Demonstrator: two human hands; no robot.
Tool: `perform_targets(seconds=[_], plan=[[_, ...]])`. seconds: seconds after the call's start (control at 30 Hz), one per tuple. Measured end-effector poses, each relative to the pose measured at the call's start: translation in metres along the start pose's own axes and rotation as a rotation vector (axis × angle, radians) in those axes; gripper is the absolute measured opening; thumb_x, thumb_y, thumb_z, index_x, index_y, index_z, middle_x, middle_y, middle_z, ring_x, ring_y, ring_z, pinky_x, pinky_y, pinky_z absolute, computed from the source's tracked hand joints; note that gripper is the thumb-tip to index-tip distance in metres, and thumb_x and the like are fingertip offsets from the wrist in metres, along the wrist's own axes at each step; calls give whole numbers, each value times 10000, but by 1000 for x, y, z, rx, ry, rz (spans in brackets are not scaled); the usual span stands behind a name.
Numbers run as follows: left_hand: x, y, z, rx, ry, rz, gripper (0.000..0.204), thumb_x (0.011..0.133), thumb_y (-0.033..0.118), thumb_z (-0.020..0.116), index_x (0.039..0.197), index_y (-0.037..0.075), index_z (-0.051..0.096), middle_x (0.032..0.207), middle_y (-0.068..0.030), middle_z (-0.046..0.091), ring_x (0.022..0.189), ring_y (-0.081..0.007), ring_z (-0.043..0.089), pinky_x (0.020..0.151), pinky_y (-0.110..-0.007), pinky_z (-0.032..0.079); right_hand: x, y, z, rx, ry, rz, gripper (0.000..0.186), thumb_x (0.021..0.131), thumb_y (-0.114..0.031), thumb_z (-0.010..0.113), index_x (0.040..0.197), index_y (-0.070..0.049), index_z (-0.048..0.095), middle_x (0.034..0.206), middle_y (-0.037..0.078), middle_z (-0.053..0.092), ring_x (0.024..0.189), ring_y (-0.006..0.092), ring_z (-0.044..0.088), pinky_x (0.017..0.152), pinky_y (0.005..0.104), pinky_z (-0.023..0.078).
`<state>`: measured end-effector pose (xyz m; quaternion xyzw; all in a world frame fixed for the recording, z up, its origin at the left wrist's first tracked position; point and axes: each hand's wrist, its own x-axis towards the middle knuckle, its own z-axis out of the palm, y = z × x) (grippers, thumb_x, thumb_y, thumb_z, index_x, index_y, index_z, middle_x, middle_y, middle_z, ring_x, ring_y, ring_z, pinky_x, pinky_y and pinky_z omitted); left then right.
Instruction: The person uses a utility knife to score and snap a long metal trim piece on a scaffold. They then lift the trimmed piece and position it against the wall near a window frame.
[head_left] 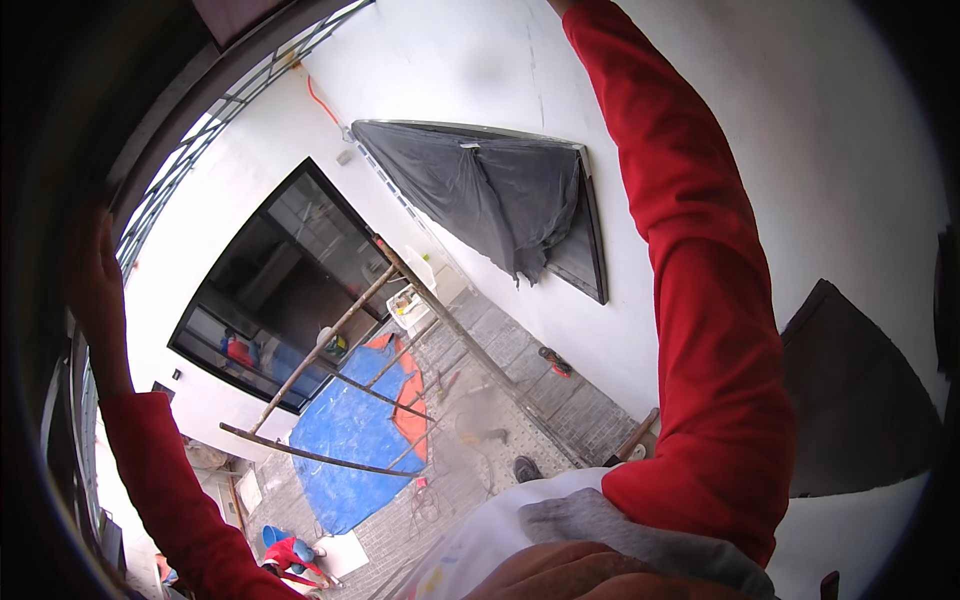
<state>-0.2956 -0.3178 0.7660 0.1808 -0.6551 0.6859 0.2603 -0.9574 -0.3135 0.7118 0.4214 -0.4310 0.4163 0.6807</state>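
Note:
My left hand is raised at the far left, against a dark frame that curves along the upper left rim. Deep shadow hides most of its fingers, so I cannot make out whether they grip the frame. My right arm, in a red sleeve, stretches up past the white wall. Only a sliver of wrist shows at the top edge; the hand itself is out of the picture. Beside that arm, a grey cloth hangs over a dark-framed opening in the wall.
Far below, a wooden ladder-like frame leans over a blue tarp with an orange edge. A dark-framed glass door stands behind it. A power tool lies on the tiles. At lower left, a person in red bends over a pale board.

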Motion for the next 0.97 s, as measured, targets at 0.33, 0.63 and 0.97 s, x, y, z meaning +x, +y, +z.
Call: perform_targets(seconds=[0.33, 0.63, 0.97], plan=[[16, 13, -16, -153, -23, -66, 261, 1006, 199, 653, 1257, 140, 697, 1151, -110, 737, 1057, -287, 718, 892, -379, 587, 12, 8, -8, -46, -215, -203, 182, 913, -213, 583, 879, -106, 726, 890, 118, 727, 846, 312, 706, 731, 470, 552], [29, 26, -20, -201, 23, -65, 304, 997, 192, 670, 1301, 180, 671, 1188, -88, 736, 1073, -284, 718, 914, -382, 583, 37, -29, -40, 137, -228, -235, 162, 920, -213, 633, 958, -84, 723, 920, 145, 727, 835, 341, 703, 739, 488, 553], [28, 24, 21, -245, -22, -186, 358, 1015, 249, 646, 1372, 249, 633, 1127, -98, 745, 988, -269, 738, 843, -359, 594, 62, -115, -43, 286, -214, -293, 223, 858, -166, 679, 1077, -134, 709, 1050, 53, 701, 995, 252, 680, 807, 397, 577]])
